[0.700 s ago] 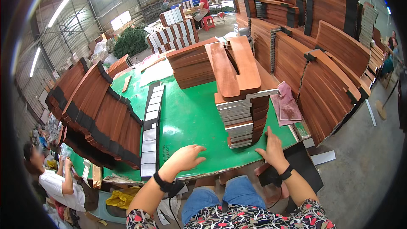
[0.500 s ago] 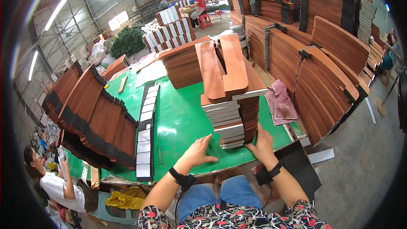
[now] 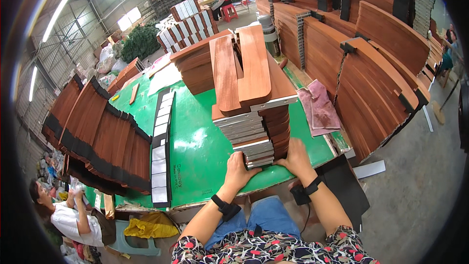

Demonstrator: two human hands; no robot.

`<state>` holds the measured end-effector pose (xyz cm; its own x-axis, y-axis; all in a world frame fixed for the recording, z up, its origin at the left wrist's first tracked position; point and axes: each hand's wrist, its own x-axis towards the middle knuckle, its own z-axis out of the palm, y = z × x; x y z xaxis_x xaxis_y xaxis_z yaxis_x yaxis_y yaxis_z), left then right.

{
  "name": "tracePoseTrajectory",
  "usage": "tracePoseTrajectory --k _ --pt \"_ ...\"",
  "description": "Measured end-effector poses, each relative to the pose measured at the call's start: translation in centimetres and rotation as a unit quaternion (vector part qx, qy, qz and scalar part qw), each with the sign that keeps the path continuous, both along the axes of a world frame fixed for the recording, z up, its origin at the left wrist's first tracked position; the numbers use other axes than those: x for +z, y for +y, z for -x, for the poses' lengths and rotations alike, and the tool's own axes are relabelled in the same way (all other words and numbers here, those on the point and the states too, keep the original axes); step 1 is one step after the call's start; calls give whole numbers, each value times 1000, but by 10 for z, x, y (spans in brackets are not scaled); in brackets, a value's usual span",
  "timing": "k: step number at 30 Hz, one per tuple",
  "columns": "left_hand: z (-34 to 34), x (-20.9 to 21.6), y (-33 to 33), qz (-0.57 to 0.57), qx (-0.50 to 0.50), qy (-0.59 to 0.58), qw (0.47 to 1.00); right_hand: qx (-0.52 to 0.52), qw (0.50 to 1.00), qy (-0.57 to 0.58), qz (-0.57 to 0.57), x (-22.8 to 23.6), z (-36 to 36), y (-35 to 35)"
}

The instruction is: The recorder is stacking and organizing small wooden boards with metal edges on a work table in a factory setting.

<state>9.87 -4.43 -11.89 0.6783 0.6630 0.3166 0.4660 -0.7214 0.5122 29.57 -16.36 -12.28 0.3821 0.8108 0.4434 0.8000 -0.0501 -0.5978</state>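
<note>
At bench [image 3: 195, 178] edge: left hand [image 3: 238, 172], right hand [image 3: 297, 160], grip holding board stack [image 3: 243, 130] low; far-side contact hidden; left earlier apart, now touching.

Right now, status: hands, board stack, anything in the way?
Left hand and right hand flank wooden board stack at its base. Stack stands on green tabletop. Pink cloth to its right, apart from both hands.

Metal-sheet wall [image 3: 58, 61] left of me, bright window [image 3: 129, 18] far back, fluorescent tube [image 3: 64, 7] overhead. Grey concrete floor [image 3: 395, 205] to my right. Red stool [image 3: 228, 12] in back, pale blue-green plastic stool [image 3: 118, 235] low left, green-topped desk [image 3: 195, 166] before me.
</note>
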Motion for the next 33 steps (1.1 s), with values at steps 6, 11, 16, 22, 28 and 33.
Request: tracePoseTrajectory --k 6,11,16,22,28,33 --pt "-3 0 14 6 -7 -3 1000 13 1000 17 20 6 -5 3" --pt "-5 8 15 -66 -31 -15 997 -23 999 -13 -31 11 -2 4" --pt "-2 4 20 -70 -50 -13 996 -30 999 -25 -7 12 4 2" --pt "6 -3 20 -64 -58 24 996 -45 998 -52 11 5 5 -1" --pt "7 -4 18 -70 -43 31 996 -50 997 -60 -2 0 4 0" --pt "3 2 21 4 -22 87 996 -44 997 -64 -8 -1 3 2"
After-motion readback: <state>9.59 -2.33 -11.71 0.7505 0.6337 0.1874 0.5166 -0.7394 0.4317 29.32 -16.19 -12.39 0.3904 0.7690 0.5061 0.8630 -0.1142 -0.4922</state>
